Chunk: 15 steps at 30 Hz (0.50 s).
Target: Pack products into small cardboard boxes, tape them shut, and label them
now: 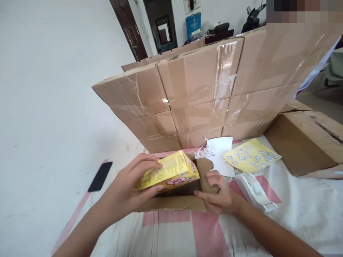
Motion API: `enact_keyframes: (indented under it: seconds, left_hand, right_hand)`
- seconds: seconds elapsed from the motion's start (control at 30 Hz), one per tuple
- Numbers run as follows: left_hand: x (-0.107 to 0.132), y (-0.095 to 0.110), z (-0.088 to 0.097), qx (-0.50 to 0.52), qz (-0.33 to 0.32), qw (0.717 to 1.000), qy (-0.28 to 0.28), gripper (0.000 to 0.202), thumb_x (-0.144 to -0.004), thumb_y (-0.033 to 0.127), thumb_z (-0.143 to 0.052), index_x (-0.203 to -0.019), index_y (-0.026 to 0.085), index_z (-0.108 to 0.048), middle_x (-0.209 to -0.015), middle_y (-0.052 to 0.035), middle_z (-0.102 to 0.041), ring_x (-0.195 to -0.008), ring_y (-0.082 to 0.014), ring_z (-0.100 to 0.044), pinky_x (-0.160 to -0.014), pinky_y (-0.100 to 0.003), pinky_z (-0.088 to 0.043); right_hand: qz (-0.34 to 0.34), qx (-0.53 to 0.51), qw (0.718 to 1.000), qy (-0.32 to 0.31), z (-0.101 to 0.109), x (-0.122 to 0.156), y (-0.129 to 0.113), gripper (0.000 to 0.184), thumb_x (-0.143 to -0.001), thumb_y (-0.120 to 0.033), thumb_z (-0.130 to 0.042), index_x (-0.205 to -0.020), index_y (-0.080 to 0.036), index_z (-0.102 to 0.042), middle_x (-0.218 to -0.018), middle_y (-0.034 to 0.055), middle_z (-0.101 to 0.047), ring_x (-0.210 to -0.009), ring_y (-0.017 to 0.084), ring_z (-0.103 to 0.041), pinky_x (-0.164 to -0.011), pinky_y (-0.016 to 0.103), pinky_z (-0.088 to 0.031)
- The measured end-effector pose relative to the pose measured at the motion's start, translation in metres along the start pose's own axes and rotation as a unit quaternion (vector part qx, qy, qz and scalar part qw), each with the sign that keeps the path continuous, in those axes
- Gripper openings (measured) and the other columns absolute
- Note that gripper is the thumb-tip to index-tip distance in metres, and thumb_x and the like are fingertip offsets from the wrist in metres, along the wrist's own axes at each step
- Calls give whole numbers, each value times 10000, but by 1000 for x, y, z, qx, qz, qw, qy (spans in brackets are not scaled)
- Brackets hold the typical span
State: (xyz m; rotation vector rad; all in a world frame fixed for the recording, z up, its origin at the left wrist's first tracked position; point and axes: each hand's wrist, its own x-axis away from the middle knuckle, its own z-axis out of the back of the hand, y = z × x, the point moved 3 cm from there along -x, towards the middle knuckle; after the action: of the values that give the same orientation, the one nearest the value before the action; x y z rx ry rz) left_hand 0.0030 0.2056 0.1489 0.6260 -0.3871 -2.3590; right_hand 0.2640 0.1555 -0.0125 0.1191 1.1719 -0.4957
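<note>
Left hand [125, 189] is gripping a yellow box [168, 171], tilted, fingers over its top and thumb under, holding it over the open carton [174, 201] on the pink-and-white cloth [206, 232]. Right hand [217, 194] is pinching the carton's right flap [205, 175], fingers curled narrow around the edge. A tape dispenser [254, 191] is lying just beside the right wrist, with a yellow sheet [252, 159] and white paper [219, 151] behind it, taped cartons [198, 92] stacked beyond, and a black phone [100, 176] well off to the left.

Before me, taped cartons [198, 89] rise behind a yellow sticker sheet [252, 156], a white paper [220, 149] and a tape dispenser [255, 191]; a black phone [100, 176] lies left.
</note>
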Motion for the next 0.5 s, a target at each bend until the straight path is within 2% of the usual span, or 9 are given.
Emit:
enact_keyframes:
  seconds: [0.1, 0.17, 0.27, 0.33, 0.37, 0.43, 0.5]
  left_hand:
    - [-10, -12, -42, 15, 35, 993, -114, 334, -931, 260, -663, -1252, 305, -581, -1304, -58, -590, -1181, -216, -613, -978, -343, -539]
    - [-14, -26, -69, 36, 57, 981, -183, 371, -930, 216, -638, -1283, 311, -577, -1323, -52, -580, -1197, -219, -608, -988, -348, -533]
    - [-20, -45, -91, 67, 51, 968, -237, 475, -860, 168, -694, -1301, 304, -583, -1296, -45, -603, -1172, -227, -630, -961, -341, -546]
    - [-22, -46, -87, 61, 40, 968, -238, 460, -854, 217, -723, -1292, 295, -606, -1278, -47, -635, -1158, -236, -647, -951, -340, -551]
    - [-21, -40, -80, 48, 29, 974, -220, 392, -879, 243, -706, -1261, 291, -631, -1264, -48, -654, -1146, -236, -656, -943, -340, -553]
    - [-15, -15, -58, 22, -16, 989, -146, 213, -950, 218, -601, -1135, 280, -687, -1195, -46, -696, -1080, -222, -678, -908, -338, -556]
    - [-1, 23, -35, 55, -93, 993, -53, 263, -951, 113, -528, -1097, 272, -678, -1026, -41, -733, -947, -202, -692, -834, -332, -566]
  right_hand:
    - [4, -1, 1000, 13, 1, 0, -3, 299, -793, -45, -648, -1051, -155, -751, -968, 62, -378, -957, 241, -514, -747, 388, -526]
    - [4, -2, 1000, 9, 1, -1, -4, 293, -796, -52, -642, -1046, -159, -752, -964, 56, -372, -952, 235, -512, -742, 385, -530]
    - [-2, 0, 1000, 6, 1, -2, -5, 300, -795, -48, -621, -1037, -165, -754, -955, 47, -362, -944, 222, -507, -731, 374, -533]
    - [-2, 3, 1000, 12, 2, -3, -5, 293, -782, -42, -622, -1018, -154, -755, -955, 48, -366, -941, 222, -514, -727, 374, -532]
    - [-2, 4, 1000, 14, 2, -2, -5, 290, -776, -41, -627, -1014, -150, -753, -957, 50, -370, -944, 223, -519, -726, 376, -534]
    - [-6, 7, 1000, 10, 4, -1, -5, 303, -771, -44, -641, -1031, -155, -749, -959, 50, -378, -952, 226, -531, -727, 379, -542]
    - [-14, 12, 1000, 2, 5, -1, -4, 325, -774, -49, -650, -1058, -176, -746, -960, 49, -386, -955, 226, -540, -731, 382, -546]
